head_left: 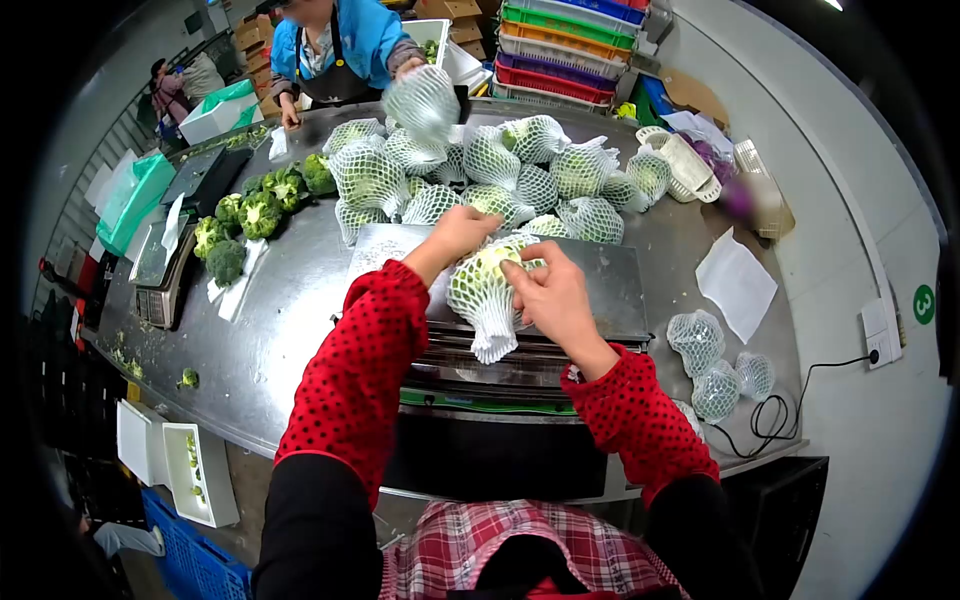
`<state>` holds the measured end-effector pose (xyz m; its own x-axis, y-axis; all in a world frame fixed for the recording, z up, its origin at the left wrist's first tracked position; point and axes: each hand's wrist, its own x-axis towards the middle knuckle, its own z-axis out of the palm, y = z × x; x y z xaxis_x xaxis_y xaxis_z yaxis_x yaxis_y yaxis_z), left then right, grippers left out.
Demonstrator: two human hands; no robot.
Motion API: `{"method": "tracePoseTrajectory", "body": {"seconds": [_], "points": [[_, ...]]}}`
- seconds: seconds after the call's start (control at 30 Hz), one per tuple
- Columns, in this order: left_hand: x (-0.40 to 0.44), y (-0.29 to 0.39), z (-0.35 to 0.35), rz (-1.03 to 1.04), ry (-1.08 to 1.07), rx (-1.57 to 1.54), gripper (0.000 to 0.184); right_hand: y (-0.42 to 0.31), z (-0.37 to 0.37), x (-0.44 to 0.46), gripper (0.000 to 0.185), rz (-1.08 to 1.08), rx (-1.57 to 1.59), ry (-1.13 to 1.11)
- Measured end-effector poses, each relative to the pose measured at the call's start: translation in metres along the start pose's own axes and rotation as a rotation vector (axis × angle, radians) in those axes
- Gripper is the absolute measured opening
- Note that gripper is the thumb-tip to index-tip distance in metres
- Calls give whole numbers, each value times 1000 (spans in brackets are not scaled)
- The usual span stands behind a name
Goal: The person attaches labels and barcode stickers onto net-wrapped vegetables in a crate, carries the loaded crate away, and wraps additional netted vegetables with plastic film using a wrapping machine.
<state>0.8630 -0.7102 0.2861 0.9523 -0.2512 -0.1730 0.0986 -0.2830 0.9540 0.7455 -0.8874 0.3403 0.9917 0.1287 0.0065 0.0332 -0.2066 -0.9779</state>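
Note:
A pale cauliflower in a white foam net (482, 285) is between my hands above the metal plate of a wrapping machine (610, 285), the net's loose end hanging toward me. My left hand (462, 232) grips its far left side, fingers curled and partly hidden. With thumb and fingers, my right hand (553, 297) pinches the net on its right side. Just beyond my hands lies a heap of netted heads (495, 165), several of them touching one another.
Bare broccoli heads (262, 213) and a scale (160, 275) are at left. Opposite, a co-worker (350, 45) lifts a netted head (421, 103). On the right are empty foam nets (697, 340), a white sheet (736, 285) and a power cord (770, 425). Stacked crates (565, 50) stand behind.

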Motion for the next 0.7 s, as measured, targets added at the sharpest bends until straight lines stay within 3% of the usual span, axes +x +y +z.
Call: {"method": "tracePoseTrajectory", "body": {"seconds": [0.03, 0.1, 0.23, 0.37, 0.63, 0.7], "points": [[-3, -3, -7, -87, 77, -29, 48, -3, -5, -2, 35, -4, -3, 0], [-42, 0, -14, -84, 28, -111, 60, -5, -15, -5, 37, 161, 48, -5], [-84, 0, 4, -47, 132, 10, 53, 13, -30, -10, 40, 79, 175, 43], [-89, -27, 10, 118, 196, -14, 51, 19, -42, -25, 36, 66, 162, 81], [-83, -29, 18, 85, 207, -57, 42, 25, -50, -28, 32, 35, 208, 44], [-103, -26, 10, 162, 345, 107, 39, 27, -64, -42, 23, 38, 167, 76]]}}
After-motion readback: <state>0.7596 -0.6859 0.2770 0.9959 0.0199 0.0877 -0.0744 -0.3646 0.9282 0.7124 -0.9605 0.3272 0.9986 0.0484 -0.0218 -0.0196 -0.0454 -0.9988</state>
